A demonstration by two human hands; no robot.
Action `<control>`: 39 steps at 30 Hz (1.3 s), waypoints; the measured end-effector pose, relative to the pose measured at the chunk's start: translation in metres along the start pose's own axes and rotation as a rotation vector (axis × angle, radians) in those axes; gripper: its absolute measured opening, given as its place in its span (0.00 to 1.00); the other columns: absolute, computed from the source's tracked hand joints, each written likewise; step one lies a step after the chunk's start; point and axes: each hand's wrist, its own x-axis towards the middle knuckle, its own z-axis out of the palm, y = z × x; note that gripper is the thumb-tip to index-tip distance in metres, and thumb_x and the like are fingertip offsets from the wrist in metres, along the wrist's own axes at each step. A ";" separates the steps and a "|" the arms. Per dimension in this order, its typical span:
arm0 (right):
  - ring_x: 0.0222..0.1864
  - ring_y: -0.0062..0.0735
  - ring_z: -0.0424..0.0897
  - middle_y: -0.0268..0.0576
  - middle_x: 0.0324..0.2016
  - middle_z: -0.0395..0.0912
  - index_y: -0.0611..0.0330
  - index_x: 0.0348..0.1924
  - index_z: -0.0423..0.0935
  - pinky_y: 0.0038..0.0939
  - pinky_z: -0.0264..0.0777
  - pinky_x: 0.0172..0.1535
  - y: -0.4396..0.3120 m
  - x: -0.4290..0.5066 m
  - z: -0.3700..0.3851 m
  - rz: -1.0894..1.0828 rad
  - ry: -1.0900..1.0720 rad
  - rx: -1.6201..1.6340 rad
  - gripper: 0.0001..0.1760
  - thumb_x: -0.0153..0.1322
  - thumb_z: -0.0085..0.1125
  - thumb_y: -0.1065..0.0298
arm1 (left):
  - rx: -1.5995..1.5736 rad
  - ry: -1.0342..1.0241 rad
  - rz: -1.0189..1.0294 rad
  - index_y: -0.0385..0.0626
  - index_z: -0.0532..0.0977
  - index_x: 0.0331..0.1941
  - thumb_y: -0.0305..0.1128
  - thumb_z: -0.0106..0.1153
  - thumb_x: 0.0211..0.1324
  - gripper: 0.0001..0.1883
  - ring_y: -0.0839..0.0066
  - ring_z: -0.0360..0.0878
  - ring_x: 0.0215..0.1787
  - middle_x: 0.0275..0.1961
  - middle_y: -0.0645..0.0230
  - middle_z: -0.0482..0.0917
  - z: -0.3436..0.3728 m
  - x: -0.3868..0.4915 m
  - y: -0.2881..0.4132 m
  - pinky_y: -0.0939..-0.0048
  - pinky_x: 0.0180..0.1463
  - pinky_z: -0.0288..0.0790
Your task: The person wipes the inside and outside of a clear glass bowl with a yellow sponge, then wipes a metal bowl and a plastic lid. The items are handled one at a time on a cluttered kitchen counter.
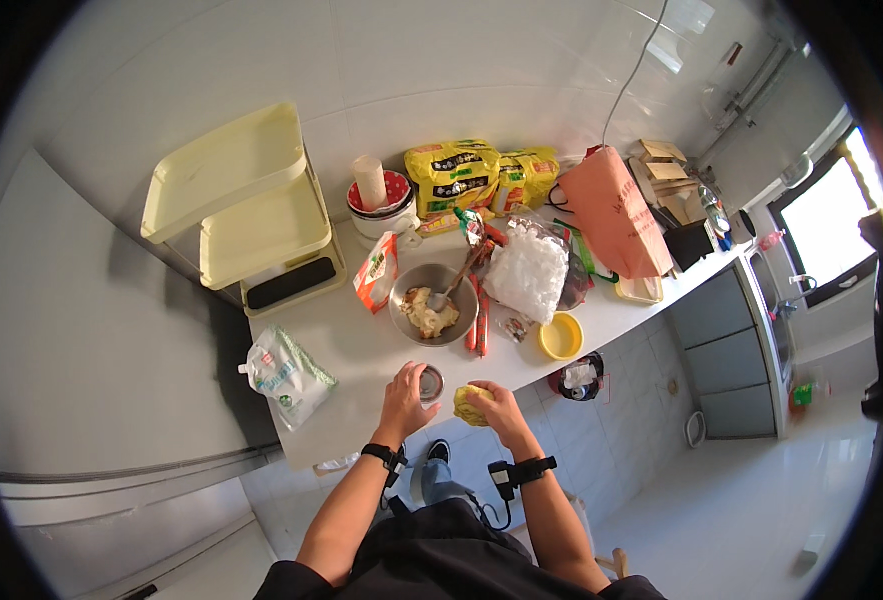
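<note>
My left hand (405, 401) curves around the left side of a small round metal-looking cup (431, 384) at the table's front edge, fingers and thumb against it. In my right hand (503, 412) is a crumpled yellow-green cloth-like wad (473, 406), held just right of the cup. Beyond my hands stands a steel mixing bowl (396, 319) with a pale, lumpy food mixture (428, 315) inside. A spoon (456, 281) rests in that mixture, its handle leaning up to the right. Red-wrapped sausages (482, 330) lie beside the bowl.
A white spouted pouch (287, 379) lies left on the white table (359, 352). To the right are a yellow bowl (561, 336), a bag of white pieces (527, 270) and an orange bag (614, 214). A tiered cream rack (265, 232) stands back left; a bin (582, 376) is below.
</note>
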 end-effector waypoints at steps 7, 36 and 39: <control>0.40 0.28 0.83 0.45 0.42 0.83 0.72 0.56 0.76 0.29 0.80 0.44 0.005 -0.001 -0.007 -0.030 -0.057 -0.009 0.24 0.73 0.62 0.62 | -0.005 0.165 -0.045 0.48 0.62 0.64 0.39 0.76 0.45 0.42 0.50 0.65 0.70 0.65 0.50 0.67 0.018 -0.015 0.000 0.51 0.67 0.65; 0.43 0.25 0.81 0.41 0.43 0.82 0.68 0.55 0.76 0.27 0.77 0.47 -0.011 -0.003 0.061 -0.149 -0.333 -0.217 0.21 0.74 0.62 0.64 | -0.072 0.528 -0.285 0.47 0.70 0.51 0.38 0.76 0.46 0.29 0.55 0.75 0.59 0.58 0.56 0.73 -0.063 -0.049 0.007 0.58 0.58 0.74; 0.43 0.25 0.81 0.41 0.43 0.82 0.68 0.55 0.76 0.27 0.77 0.47 -0.009 -0.003 0.069 -0.146 -0.351 -0.248 0.21 0.74 0.62 0.64 | -0.095 0.563 -0.326 0.46 0.70 0.49 0.38 0.75 0.46 0.28 0.54 0.73 0.60 0.57 0.56 0.74 -0.062 -0.064 -0.007 0.58 0.58 0.73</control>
